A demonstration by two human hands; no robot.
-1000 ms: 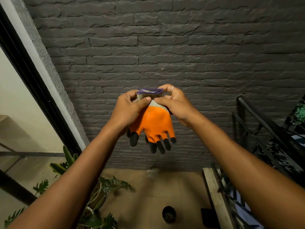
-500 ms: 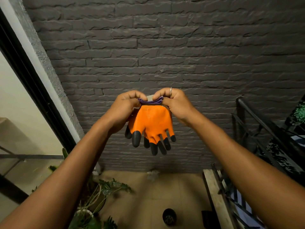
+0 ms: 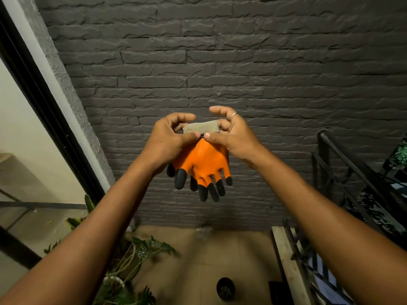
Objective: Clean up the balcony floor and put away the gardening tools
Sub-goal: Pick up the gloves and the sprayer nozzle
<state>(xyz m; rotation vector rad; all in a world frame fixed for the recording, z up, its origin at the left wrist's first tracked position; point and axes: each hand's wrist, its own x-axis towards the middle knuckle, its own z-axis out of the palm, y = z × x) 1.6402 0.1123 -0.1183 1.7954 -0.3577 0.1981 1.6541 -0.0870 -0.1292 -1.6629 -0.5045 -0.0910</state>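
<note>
Gardening gloves [image 3: 201,164], orange with black fingertips, are held up in mid-air between both hands, finger ends hanging downward. They appear to be a pair laid one on the other, though the rear glove is mostly hidden. The beige knit cuff [image 3: 200,127] is uppermost, a thin purple edge showing beneath it.

The left hand [image 3: 167,139] pinches the left end of the cuff, thumb in front and curled fingers behind. The right hand [image 3: 233,137] pinches the right end with its thumb, its index finger raised and curved above the cuff; a ring [image 3: 234,115] sits on one finger.

Below the arms, a leafy potted plant [image 3: 132,260] stands at lower left on the tan tiled floor [image 3: 198,260]. A small dark pot [image 3: 225,287] stands alone on the tiles. A wooden plank [image 3: 286,260] lies along the foot of a black metal railing [image 3: 334,164] at right. A black door frame [image 3: 44,102] runs up the left side. Behind all, a dark grey brick wall [image 3: 220,51] closes off the view.
</note>
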